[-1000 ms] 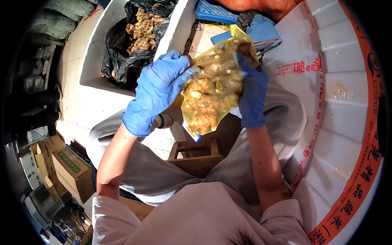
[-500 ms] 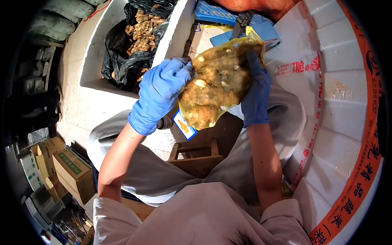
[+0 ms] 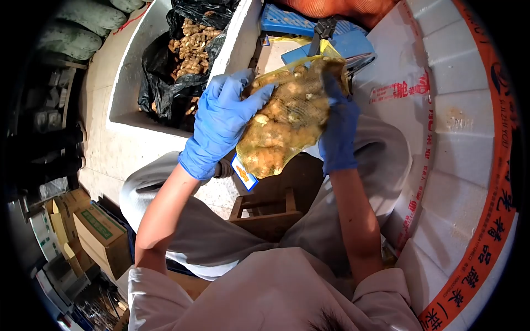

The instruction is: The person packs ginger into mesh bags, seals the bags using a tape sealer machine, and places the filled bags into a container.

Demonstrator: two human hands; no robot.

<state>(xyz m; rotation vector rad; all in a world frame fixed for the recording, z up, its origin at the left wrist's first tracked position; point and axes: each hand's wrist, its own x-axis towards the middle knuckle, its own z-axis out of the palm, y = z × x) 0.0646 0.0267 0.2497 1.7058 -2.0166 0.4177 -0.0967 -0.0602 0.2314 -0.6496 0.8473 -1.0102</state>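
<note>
A yellow mesh bag of ginger (image 3: 284, 118) is held up before me, above my lap. My left hand (image 3: 216, 124), in a blue glove, grips its left side with the thumb laid across the front of the mesh. On the opposite side, my right hand (image 3: 339, 135), gloved the same way, clasps the bag's edge; some of its fingers are hidden by the mesh. A small white label with a blue border (image 3: 243, 172) hangs at the lower left of the bag. The gathered yellow top points up and away from me.
Ahead on the left, a white foam box (image 3: 124, 105) holds loose ginger (image 3: 193, 49) in black plastic (image 3: 156, 71). Blue equipment with a black clamp (image 3: 324, 27) stands beyond the bag. White foam boxes (image 3: 458, 121) line my right. Below is a wooden stool (image 3: 268, 223); cardboard boxes (image 3: 102, 234) sit at left.
The ginger bag has shifted slightly left and down with both hands. My left hand's fingers have loosened from a bunched grip, and its thumb now stretches over the mesh.
</note>
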